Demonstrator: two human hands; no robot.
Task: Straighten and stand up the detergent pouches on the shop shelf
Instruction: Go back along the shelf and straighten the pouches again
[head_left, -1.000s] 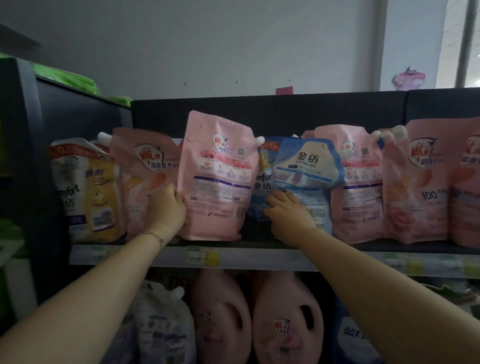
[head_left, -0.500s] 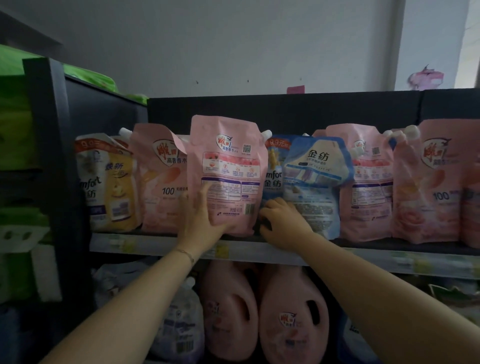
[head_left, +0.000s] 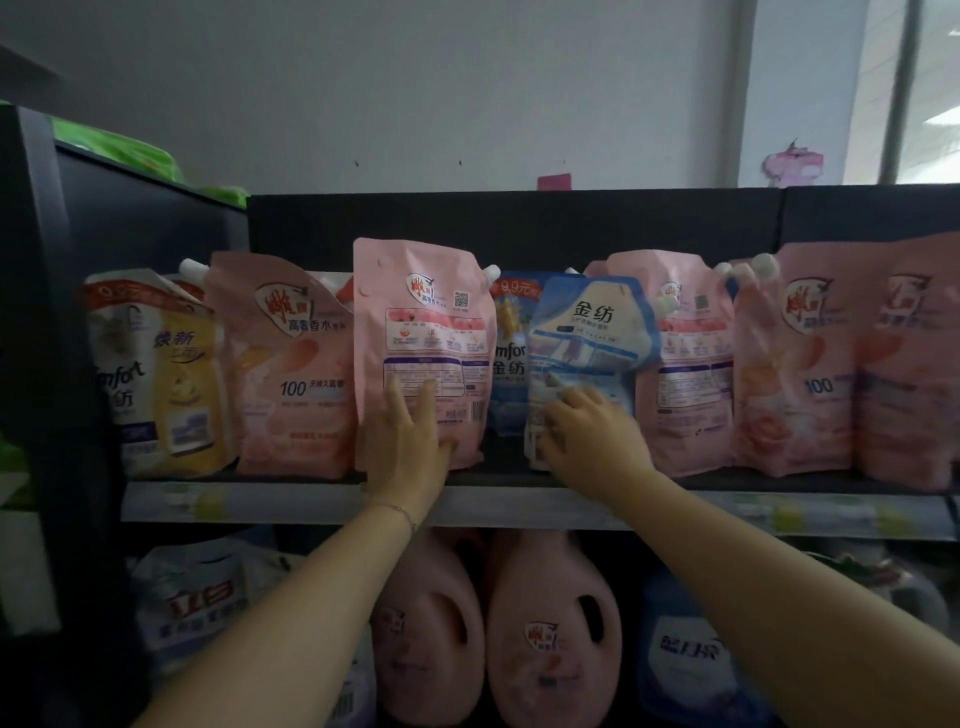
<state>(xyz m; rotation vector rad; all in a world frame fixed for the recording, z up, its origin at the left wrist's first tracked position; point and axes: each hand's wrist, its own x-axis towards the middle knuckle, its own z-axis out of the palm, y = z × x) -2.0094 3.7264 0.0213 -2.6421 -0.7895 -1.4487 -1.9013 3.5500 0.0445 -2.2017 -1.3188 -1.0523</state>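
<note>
A row of detergent pouches stands on the upper shelf. A pink pouch with its back label facing me stands upright in the middle; my left hand lies flat against its lower front, fingers spread. Right of it a blue pouch leans, its top bent over, and my right hand grips its lower part. A second blue pouch stands behind it. A yellow pouch and a pink pouch stand at the left. More pink pouches fill the right side.
A dark side panel closes the shelf on the left, with green packs on top. Pink detergent jugs and a white pouch sit on the shelf below. A black back panel rises behind the pouches.
My left hand moved from the pink pouch's left edge to its lower front, and the pouch now stands straight. My right hand stays on the blue pouch.
</note>
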